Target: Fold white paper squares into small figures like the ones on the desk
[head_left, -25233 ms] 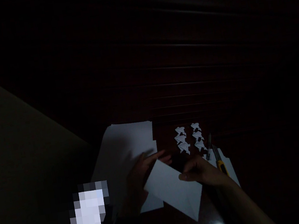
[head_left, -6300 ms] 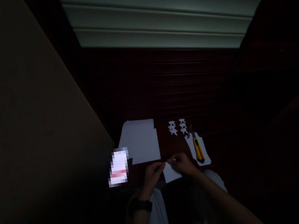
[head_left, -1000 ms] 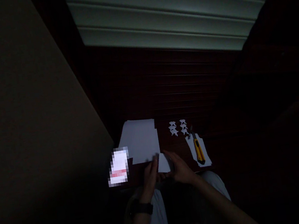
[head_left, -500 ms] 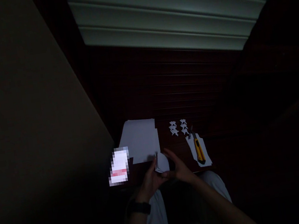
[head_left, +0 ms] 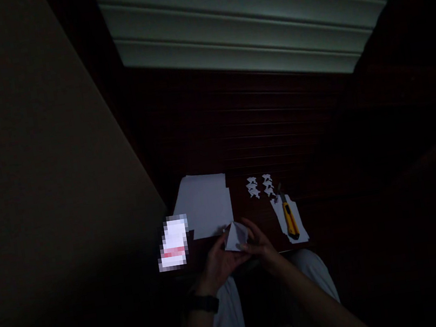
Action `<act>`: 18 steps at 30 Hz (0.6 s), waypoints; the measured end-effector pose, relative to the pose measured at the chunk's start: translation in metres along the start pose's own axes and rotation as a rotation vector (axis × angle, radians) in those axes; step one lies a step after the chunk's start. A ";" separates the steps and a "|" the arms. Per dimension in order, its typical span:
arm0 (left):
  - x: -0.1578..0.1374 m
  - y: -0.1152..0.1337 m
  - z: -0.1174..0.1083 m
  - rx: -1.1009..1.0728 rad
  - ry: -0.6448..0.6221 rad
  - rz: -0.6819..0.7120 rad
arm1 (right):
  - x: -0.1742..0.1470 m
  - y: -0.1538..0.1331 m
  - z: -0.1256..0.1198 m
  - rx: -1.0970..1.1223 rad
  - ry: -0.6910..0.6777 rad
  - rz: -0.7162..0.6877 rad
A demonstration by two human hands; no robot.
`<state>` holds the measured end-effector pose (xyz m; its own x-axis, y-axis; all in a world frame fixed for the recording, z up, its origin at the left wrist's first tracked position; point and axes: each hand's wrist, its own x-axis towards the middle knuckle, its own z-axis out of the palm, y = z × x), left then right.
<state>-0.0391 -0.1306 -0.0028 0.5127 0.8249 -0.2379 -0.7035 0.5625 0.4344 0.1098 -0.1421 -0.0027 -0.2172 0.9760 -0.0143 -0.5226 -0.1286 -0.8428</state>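
The left hand [head_left: 216, 259] and the right hand [head_left: 261, 244] both pinched a small folded paper [head_left: 236, 235] over the near edge of the dark wooden table [head_left: 249, 210]. The paper was white and thin, shaped like a triangle, and its tip pointed up and away from the person. A flat stack of white sheets [head_left: 205, 203] lay near the table's left edge. Tiny folded paper shapes [head_left: 260, 185] sat in two rows farther back. A yellow utility knife [head_left: 290, 219] lay on a paper scrap [head_left: 298, 222] toward the right edge.
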 end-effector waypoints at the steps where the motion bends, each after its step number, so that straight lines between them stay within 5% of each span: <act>1: 0.000 0.000 -0.001 -0.010 -0.002 0.000 | -0.001 0.000 0.001 0.036 0.008 0.008; 18: -0.003 0.000 0.003 0.138 0.061 0.128 | 0.000 0.002 -0.013 0.069 0.128 0.007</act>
<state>-0.0398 -0.1335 0.0005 0.3892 0.8936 -0.2235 -0.6848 0.4430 0.5786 0.1198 -0.1401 -0.0113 -0.1165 0.9889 -0.0926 -0.5781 -0.1433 -0.8033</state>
